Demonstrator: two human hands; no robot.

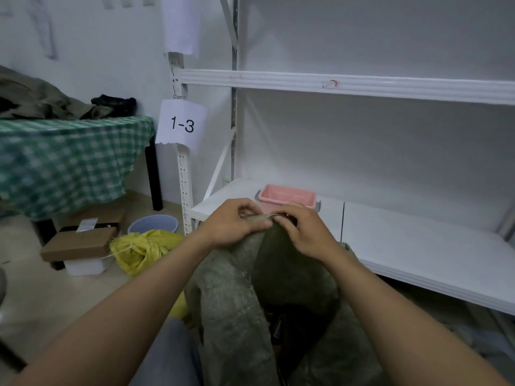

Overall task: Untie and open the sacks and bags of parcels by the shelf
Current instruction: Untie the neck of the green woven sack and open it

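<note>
Head view looks down on a grey-green sack (237, 288) standing on the floor right in front of the person, against the bottom board of a white shelf (418, 246). Both hands are at its top edge: the left hand (232, 224) pinches the rim with curled fingers, and the right hand (303, 229) grips the same rim just beside it, knuckles up. Below the hands the mouth gapes and shows a dark inside; something dark lies deep within, perhaps parcels, but it is too dim to tell. Just left of the sack a yellow bag (142, 252) sits on the floor, its neck bunched and tied with a pale cord. Behind the hands, on the bottom board, stands a pink tub (287, 197). A paper label (182, 125) reading "1-3" hangs on the shelf's left post. Near the foot of that post is a blue basin (153, 224), and further left a stack of boxes (78, 243), brown over white. Beyond them stands a desk (55, 162) draped in green checked cloth, with crumpled clothes (41, 98) heaped on top.
</note>
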